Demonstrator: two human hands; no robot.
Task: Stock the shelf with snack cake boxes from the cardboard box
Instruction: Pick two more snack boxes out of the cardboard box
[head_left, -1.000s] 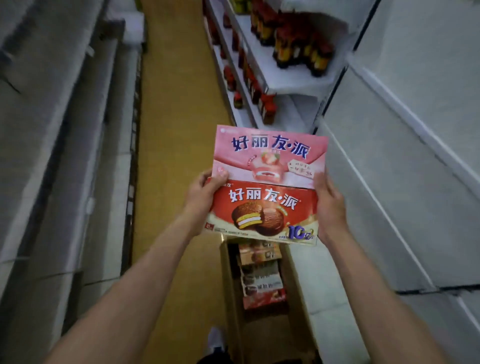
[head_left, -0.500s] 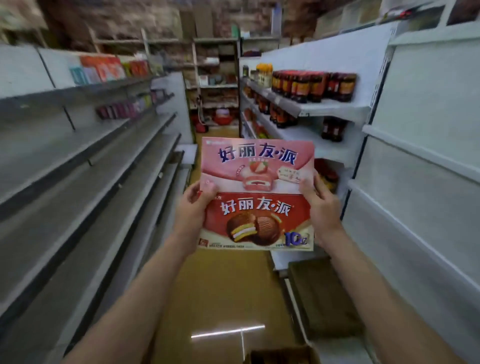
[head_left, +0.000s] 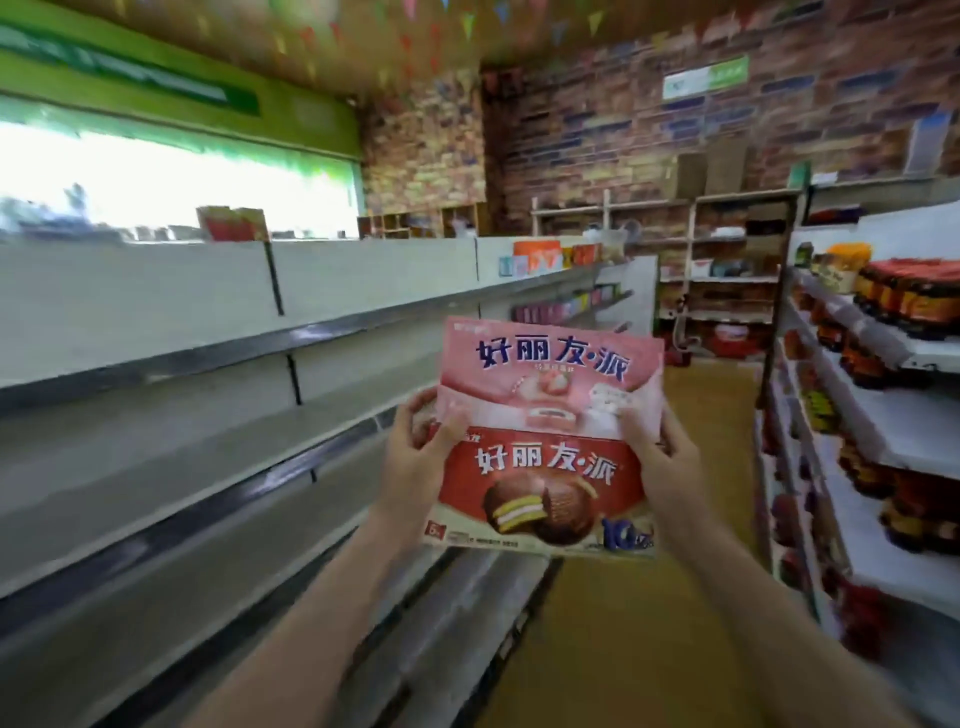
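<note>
1. Two snack cake boxes are up in front of the chest, held as a pair: the red box (head_left: 540, 488) in front and lower, the pink box (head_left: 550, 364) behind it, its top half showing above. They sit just right of frame centre, in the air, touching no shelf.
2. The left hand (head_left: 415, 457) grips the pair's left edge at 9 o'clock, thumb curled over the front across the seam between pink and red. The right hand (head_left: 660, 457) holds the right edge at 3 o'clock, thumb pressed on the pink face, the other fingers hidden behind.
3. The step in hand, as I read it: the carry from carton to shelf. Nothing has been placed yet.
4. The bare grey shelves (head_left: 208, 457) run along the left from 7 to 10 o'clock, near the boxes' left edge. That looks like the landing spot, though which tier I cannot tell.
5. Next move calls for a swing toward 9 o'clock, setting the boxes upright on a shelf board, faces out.
6. At 3 o'clock, the right-hand shelves (head_left: 893, 426) carry dark bottles (head_left: 909, 301).
7. Against half a second ago: the view has lifted and turned left, the back brick wall (head_left: 623, 130) now fills the top, and the cardboard box is out of frame. The grip on the pair is unchanged.
</note>
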